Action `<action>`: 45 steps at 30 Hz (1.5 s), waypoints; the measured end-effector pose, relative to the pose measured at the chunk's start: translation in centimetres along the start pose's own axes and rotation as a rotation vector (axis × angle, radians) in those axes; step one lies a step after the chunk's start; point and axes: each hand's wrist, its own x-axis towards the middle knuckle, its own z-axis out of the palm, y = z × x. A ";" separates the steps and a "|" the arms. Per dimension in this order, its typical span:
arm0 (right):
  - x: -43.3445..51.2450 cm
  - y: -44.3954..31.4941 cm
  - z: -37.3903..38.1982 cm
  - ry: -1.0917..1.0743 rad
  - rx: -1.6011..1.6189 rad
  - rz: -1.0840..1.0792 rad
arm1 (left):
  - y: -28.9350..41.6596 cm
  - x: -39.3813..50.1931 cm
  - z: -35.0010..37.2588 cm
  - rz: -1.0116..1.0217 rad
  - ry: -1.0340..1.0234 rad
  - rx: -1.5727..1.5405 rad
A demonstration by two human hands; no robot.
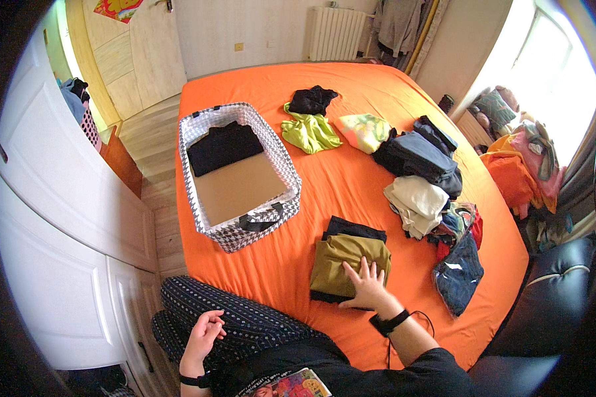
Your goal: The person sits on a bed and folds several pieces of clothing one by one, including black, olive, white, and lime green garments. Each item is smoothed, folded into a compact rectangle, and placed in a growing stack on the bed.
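Observation:
My right hand [370, 287] lies spread flat on a folded olive-green garment [340, 255]. Beneath that garment, dark folded clothing [352, 228] sticks out at the far and near edges. Over my patterned trouser leg [243, 312], my left hand [206, 333] hovers or rests with its fingers loosely curled, holding nothing. Ahead and to the left stands a fabric storage basket [290, 198] with a black-and-white houndstooth pattern and dark handles. One folded black garment [226, 146] lies in its far part, and the tan bottom [238, 186] shows in the near part.
An orange sheet [278, 268] covers the bed. At the right lie dark folded clothes [419, 154], cream garments [419, 198] and jeans [459, 278]. Farther back are a lime-green garment [310, 131], a black garment [313, 99] and a multicoloured cloth [365, 130]. White wardrobe doors [64, 198] border the left.

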 end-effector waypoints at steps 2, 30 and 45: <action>1.4 3.7 -3.1 -0.086 0.318 -0.069 | 0.1 0.0 0.0 -0.003 -0.002 0.008; 14.3 26.1 -9.8 1.325 0.110 0.450 | -0.3 0.4 0.1 0.017 -0.038 0.022; -6.1 -8.7 -22.3 0.383 1.844 -0.607 | 4.3 -0.9 2.1 0.379 -0.145 0.222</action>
